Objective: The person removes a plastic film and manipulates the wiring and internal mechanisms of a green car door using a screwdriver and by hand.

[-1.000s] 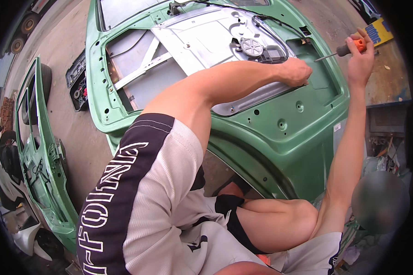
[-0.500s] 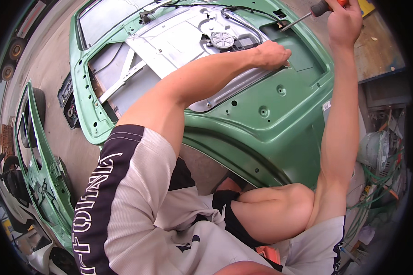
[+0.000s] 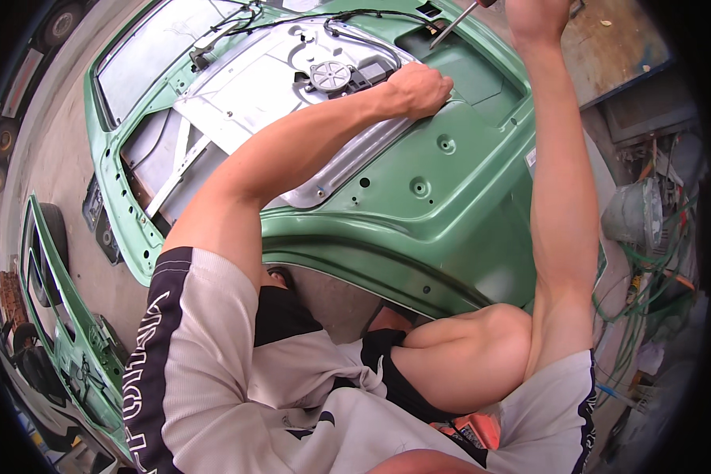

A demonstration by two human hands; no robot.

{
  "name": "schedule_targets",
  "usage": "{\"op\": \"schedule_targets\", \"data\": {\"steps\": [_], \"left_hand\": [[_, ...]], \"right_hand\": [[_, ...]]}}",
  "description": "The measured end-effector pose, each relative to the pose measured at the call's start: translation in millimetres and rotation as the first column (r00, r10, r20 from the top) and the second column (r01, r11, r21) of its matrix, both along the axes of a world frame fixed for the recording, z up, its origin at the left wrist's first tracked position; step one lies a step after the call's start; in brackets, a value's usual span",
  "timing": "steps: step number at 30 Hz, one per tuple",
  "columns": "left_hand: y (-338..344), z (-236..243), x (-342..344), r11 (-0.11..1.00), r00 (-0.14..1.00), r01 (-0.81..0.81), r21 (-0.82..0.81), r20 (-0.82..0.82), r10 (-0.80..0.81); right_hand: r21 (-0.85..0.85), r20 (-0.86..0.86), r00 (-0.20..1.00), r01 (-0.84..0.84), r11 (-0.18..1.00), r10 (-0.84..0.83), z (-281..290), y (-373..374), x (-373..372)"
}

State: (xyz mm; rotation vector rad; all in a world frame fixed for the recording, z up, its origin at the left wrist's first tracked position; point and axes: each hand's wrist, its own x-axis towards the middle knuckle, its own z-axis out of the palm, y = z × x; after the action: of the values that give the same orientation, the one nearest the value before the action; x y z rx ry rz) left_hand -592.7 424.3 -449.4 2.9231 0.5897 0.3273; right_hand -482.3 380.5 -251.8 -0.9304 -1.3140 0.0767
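Screwdriver [image 3: 460,14]: rigid steel shaft, light; clamped in right hand [image 3: 536,17] at top edge, handle hidden. Left hand [image 3: 420,87] curled, pressing grey inner panel [image 3: 253,95] on green car door [image 3: 450,197]; stiff sheet metal, edges likely sharp.

Green car door flat on a concrete floor

The concrete floor [image 3: 63,150] carries a green car door [image 3: 450,197] lying inner side up, its window frame toward the far left. On the door rests a grey metal panel [image 3: 253,95] with a round motor [image 3: 330,76] and a black cable [image 3: 347,16] looping along its far edge. A second green door [image 3: 63,332] stands on the floor at the left, with a dark flat part [image 3: 103,221] lying between the two doors. At the right edge a grey bucket [image 3: 632,213] and a tangle of green hose [image 3: 648,292] sit close together.
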Motion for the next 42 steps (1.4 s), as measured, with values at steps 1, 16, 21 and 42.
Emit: {"op": "schedule_targets", "data": {"steps": [1,16,21,42], "left_hand": [[2,-2,0,1.000,1.000,-0.009,0.003,0.001,0.009],[9,-8,-4,0.999,0.998,0.041,-0.011,0.055,-0.041],[3,-7,6,0.997,0.988,-0.067,-0.026,0.137,0.070],[142,23,-184,-0.158,0.586,0.443,-0.883,0.151,0.796]], "right_hand": [[-0.002,-0.008,1.000,-0.006,1.000,0.006,0,1,-3],[0.017,-0.082,0.996,-0.045,0.999,0.046,-1,-6,-4],[0.035,-0.098,0.994,-0.046,0.998,0.049,6,-12,-2],[0.082,-0.491,0.836,-0.234,0.969,0.244,-7,13,-111]]}}
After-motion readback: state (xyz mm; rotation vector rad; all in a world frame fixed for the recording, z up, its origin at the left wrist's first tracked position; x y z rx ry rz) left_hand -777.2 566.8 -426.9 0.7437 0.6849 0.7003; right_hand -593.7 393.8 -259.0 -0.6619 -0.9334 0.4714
